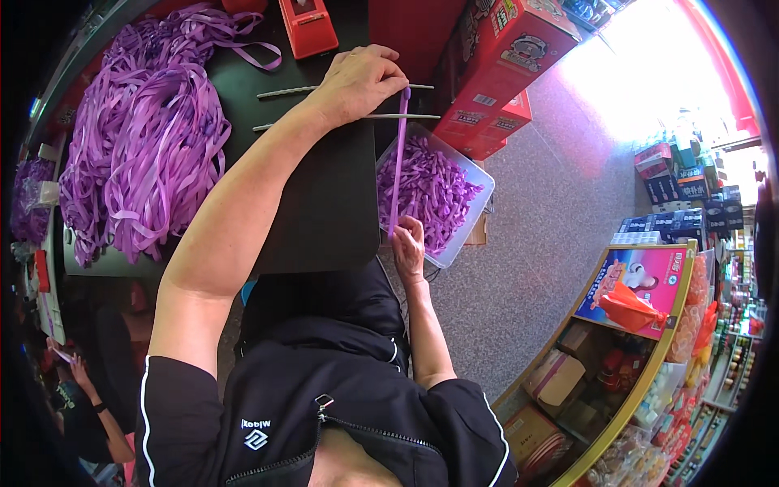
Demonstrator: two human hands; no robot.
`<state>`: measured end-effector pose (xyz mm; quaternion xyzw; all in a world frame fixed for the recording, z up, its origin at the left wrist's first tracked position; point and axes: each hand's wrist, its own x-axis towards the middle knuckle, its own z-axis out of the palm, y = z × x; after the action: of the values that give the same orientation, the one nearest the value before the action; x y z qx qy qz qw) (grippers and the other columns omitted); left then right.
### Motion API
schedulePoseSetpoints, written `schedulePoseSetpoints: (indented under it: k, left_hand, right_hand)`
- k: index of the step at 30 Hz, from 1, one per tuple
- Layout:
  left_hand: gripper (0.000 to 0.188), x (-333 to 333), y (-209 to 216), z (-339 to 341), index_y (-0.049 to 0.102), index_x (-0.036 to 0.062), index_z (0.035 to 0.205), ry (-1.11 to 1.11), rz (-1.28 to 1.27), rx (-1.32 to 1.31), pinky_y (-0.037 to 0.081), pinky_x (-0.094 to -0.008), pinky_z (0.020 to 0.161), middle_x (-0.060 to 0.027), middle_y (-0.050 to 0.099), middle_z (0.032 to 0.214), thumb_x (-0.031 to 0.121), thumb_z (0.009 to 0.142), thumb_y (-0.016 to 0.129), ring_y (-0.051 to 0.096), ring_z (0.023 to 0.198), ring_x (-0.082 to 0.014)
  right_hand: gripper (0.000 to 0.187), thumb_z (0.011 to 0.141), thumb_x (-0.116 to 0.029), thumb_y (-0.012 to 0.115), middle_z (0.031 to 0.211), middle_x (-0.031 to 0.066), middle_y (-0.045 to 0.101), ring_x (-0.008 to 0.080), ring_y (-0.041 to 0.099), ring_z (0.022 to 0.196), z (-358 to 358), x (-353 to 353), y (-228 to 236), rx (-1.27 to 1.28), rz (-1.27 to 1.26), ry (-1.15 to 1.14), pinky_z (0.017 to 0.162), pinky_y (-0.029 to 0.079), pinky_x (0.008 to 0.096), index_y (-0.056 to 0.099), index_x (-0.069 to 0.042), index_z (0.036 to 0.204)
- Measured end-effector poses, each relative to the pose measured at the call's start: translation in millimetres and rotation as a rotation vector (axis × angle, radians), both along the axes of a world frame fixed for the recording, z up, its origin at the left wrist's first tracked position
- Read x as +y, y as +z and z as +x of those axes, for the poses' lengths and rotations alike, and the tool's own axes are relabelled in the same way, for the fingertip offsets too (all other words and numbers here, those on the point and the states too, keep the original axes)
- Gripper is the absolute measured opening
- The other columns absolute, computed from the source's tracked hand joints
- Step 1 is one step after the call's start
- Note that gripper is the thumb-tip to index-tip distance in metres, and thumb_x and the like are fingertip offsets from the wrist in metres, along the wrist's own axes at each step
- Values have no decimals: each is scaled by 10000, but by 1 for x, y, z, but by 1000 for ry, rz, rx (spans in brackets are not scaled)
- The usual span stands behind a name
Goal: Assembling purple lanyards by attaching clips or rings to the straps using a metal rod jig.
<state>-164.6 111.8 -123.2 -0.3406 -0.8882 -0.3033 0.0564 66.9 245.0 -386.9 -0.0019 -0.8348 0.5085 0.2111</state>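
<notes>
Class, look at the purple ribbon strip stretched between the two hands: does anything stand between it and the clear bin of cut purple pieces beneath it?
Nothing visible does. The ribbon strip runs taut from the left hand down to the right hand, directly over the open clear bin. The two metal rods lie higher up, near the left hand.

Left arm bare, stretched from shoulder at 7 o'clock toward 12 o'clock, elbow nearly straight. Left hand point(361, 79) at top centre, knuckles up, fingers curled down, thumb and forefinger pinched shut. Right forearm bent, rising from elbow at 5 o'clock toward centre. Right hand point(408, 243) at centre, fingers pointing to 12 o'clock, fingertips pinched together.
</notes>
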Motion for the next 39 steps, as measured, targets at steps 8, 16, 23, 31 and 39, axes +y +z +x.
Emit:
schedulePoseSetpoints:
  k: [8,16,23,31,39]
  left_hand:
    - [267,-2,-7,-3,723,97,924,-5,31,35,342,-425,1010,-129,545,1290,311,872,572,515,1158,-295]
    - [252,-2,-7,-6,739,131,894,1,32,34,342,-422,1013,-133,537,1302,316,835,577,495,1185,-303]
    - [257,-6,-4,-8,745,137,899,4,31,-52,311,-437,1037,-119,516,1330,333,815,601,472,1205,-302]
    - [249,-14,-7,-9,748,152,915,32,42,-19,263,-437,1061,-100,516,1326,326,798,614,396,1275,-291]
    - [236,-12,-11,-8,747,156,916,27,47,-15,252,-439,1068,-87,524,1316,313,806,609,368,1295,-288]
  right_hand:
    - [146,777,-46,691,993,107,530,258,534,934,60,-16,40,0,24,-88,789,446,352,673,-63,921]
    - [174,757,-33,704,966,83,523,215,523,903,82,-29,96,-46,-39,44,786,438,318,654,-50,923]
    - [162,772,-19,700,969,85,524,214,541,893,81,-28,95,-36,-18,33,769,462,308,646,-35,924]
    - [134,748,-34,717,931,83,519,199,526,844,84,-28,109,-56,5,52,721,449,300,658,-32,868]
    - [155,627,-100,772,879,70,477,203,464,818,93,-15,204,146,-191,228,700,377,312,687,-77,754]
